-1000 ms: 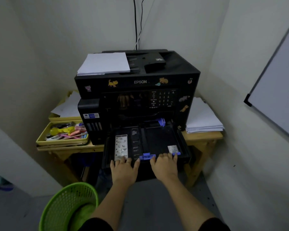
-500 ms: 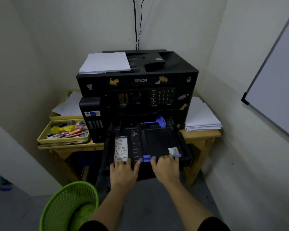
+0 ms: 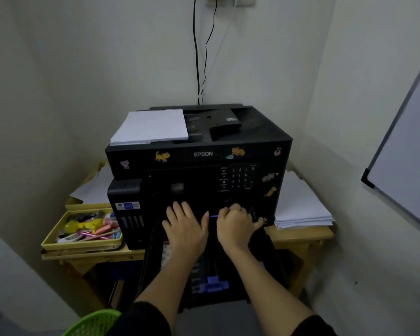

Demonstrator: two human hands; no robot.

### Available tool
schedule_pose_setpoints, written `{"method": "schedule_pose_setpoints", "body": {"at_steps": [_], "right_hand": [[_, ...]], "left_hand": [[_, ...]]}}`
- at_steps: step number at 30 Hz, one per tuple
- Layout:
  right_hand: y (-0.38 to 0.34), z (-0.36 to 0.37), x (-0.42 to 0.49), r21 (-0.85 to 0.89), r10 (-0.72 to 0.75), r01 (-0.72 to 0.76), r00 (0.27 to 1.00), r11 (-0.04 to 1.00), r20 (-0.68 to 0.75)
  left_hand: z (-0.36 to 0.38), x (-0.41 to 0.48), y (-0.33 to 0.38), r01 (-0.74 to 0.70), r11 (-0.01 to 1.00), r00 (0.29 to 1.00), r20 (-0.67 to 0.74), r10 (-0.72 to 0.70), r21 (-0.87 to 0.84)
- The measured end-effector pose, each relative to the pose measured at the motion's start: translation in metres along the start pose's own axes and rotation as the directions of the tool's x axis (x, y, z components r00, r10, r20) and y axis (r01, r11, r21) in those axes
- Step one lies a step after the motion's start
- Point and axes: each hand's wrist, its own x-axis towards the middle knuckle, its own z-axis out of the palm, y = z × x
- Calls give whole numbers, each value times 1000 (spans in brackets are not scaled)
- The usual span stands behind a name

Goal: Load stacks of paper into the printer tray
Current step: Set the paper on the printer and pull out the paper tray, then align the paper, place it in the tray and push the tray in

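— Where are your hands right now?

— Both arms reach forward over the pulled-out paper tray [image 3: 264, 241]. My left hand [image 3: 184, 229] lies flat, palm down, fingers spread and extended toward the dark opening at the front of the printer [image 3: 199, 154]; it grips nothing. My right hand [image 3: 235, 226] is curled, fingers bent inward near a small blue guide [image 3: 214, 216] deep in the tray. Whether those fingers actually pinch the guide I cannot tell; the hand covers it.

— What else is around you?

— The black printer sits on a wooden table [image 3: 301, 235] in a corner. To its left is a yellow tray [image 3: 83, 243] filled with pens and small colourful bits, with loose sheets behind it. A green basket [image 3: 95, 323] shows at the bottom edge, and a whiteboard [image 3: 407, 180] hangs on the wall at the right. My forearms cover much of the tray's floor; another blue guide [image 3: 214, 284] shows between them, near the tray's front.

— And the paper?

— One stack of paper [image 3: 150, 127] lies on top of the printer, at its left, above and beyond my left hand. A second paper pile [image 3: 301, 207] rests on the table just right of the printer, near my right hand but apart from it. No part of the tray that I can see has paper in it.
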Motion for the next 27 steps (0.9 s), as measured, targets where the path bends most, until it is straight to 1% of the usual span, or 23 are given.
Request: {"method": "schedule_pose_setpoints", "body": {"at_steps": [2,4,7,9,12,15,17,19,23,25,27], "right_hand": [[-24,-6,24,103,-63,72,994,992,-86],[-52,-12,47,213,-110,143,981,967,-160],[-95,-21,79,338,-149,215,966,916,-209],[-123,-26,96,383,-169,242,962,891,-214],[-159,-22,123,407,-197,236,971,883,-134],[-191,-8,152,480,-211,201,977,854,-33],[-210,1,172,484,-179,142,983,864,30],[-226,6,191,447,-113,49,986,893,119],[-249,24,220,354,-45,-76,946,932,322],[-257,35,231,339,-17,-124,923,933,385],[-262,44,241,306,27,-176,900,936,435]], "left_hand": [[-17,31,10,-3,996,994,-110,-7,-88],[-38,61,16,-7,988,985,-173,-19,-153],[-70,102,16,-10,980,971,-235,-38,-198],[-87,129,7,-13,978,965,-258,-42,-210],[-104,174,-15,13,976,969,-240,-66,-219],[-114,215,-40,53,983,980,-178,-85,-177],[-120,239,-54,61,985,989,-121,-81,-160],[-125,261,-66,66,985,997,-37,-73,-158],[-125,295,-85,94,992,985,155,-80,-84],[-116,305,-92,117,990,974,201,-99,-79],[-106,307,-94,112,988,973,212,-87,-105]]}}
